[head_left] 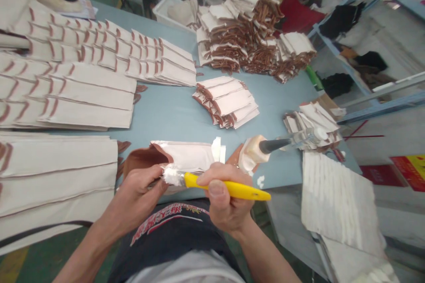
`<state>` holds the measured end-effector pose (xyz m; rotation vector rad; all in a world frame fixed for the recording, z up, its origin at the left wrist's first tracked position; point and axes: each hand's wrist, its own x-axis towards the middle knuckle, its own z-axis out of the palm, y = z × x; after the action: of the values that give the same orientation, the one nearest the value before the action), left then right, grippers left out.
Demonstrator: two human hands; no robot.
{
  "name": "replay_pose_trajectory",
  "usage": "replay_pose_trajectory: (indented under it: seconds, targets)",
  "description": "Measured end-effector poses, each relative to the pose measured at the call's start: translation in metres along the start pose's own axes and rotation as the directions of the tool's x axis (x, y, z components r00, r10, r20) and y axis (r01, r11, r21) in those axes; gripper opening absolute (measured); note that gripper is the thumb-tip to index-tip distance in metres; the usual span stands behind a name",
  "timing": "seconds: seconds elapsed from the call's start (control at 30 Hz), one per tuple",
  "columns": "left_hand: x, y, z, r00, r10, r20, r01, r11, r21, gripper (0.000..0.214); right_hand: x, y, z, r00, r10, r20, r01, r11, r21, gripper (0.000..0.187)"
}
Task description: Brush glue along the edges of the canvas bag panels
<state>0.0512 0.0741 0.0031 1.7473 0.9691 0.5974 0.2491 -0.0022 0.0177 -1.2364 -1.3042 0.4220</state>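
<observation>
In my right hand [229,194] is a paintbrush [229,187] with a yellow handle, gripped between thumb and fingers. Its bristles, coated in white paste, touch the near edge of a cream and brown sewn piece [189,154], close to my left fingertips. My left hand [141,190] pinches that edge, with the thumb and fingers closed on it. The brown side of the piece bulges open at its left end. Small white strips [218,149] lie at its right end. Right of them stands a paste-smeared container [254,152] with a dark handle sticking out.
Overlapping rows of cream panels [89,93] cover the table's left side. A small stack [229,99] lies mid-table, with tall brown and cream piles [235,26] behind. Another bundle [312,124] sits at the right. Padded white sheets [338,203] hang beyond the table's right edge, near metal shelving [365,93].
</observation>
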Motion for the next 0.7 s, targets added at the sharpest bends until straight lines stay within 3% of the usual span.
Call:
replay_pose_trajectory:
  seconds: [0.13,0.3,0.5,0.6,0.7]
  targets:
    - [0.004,0.002,0.000,0.999,-0.021,-0.039,0.020,0.999,-0.034,0.026,0.002,0.001,0.001,0.987,0.028,-0.156,-0.028,1.000,0.002,0.033]
    - [0.011,0.003,0.002,0.997,-0.071,-0.004,0.070,0.988,-0.136,0.028,0.009,0.003,0.010,0.984,0.100,-0.149,-0.085,0.991,0.105,0.037]
    - [0.025,0.005,0.001,0.981,-0.175,0.081,0.191,0.938,-0.288,0.034,0.040,0.023,0.007,0.875,0.388,-0.289,-0.269,0.887,0.375,0.051]
    - [0.029,0.007,-0.004,0.959,-0.236,0.156,0.281,0.862,-0.422,0.039,0.041,0.026,-0.008,0.864,0.388,-0.321,-0.261,0.890,0.374,0.049]
    - [0.031,0.007,-0.009,0.928,-0.273,0.253,0.367,0.778,-0.510,0.044,0.035,0.017,-0.022,0.913,0.279,-0.297,-0.182,0.932,0.314,0.043]
